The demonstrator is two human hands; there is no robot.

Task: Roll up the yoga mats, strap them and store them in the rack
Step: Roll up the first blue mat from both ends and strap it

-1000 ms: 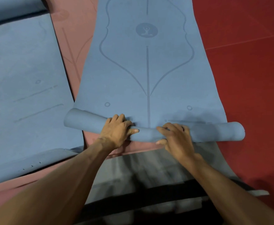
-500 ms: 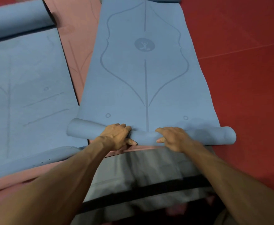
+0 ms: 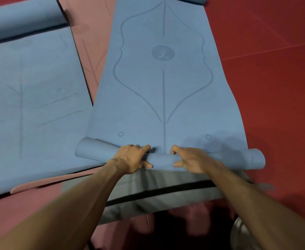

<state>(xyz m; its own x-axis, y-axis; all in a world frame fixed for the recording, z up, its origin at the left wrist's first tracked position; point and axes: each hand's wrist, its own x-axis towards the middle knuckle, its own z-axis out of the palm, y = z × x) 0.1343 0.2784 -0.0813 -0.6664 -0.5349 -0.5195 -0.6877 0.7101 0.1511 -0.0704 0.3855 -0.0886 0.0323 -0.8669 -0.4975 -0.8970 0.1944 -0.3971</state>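
A blue yoga mat (image 3: 162,98) with a printed leaf outline and a round emblem lies lengthwise ahead of me on the red floor. Its near end is wound into a roll (image 3: 162,160) that spans the mat's width. My left hand (image 3: 130,159) grips the roll left of centre, fingers over the top and thumb on the near side. Just right of centre, my right hand (image 3: 189,159) grips the roll the same way. The mat's far end (image 3: 189,0) curls up at the top edge of the view.
A second blue mat (image 3: 30,105) lies to the left, its far end rolled (image 3: 21,17). A pink mat (image 3: 92,33) sits partly under both. A grey mat (image 3: 166,192) with a black stripe lies under my forearms. Red floor (image 3: 265,87) extends to the right.
The roll has moved farther up the mat and grown thicker. Both hands shifted forward with it, and more of the grey mat shows beneath my arms.
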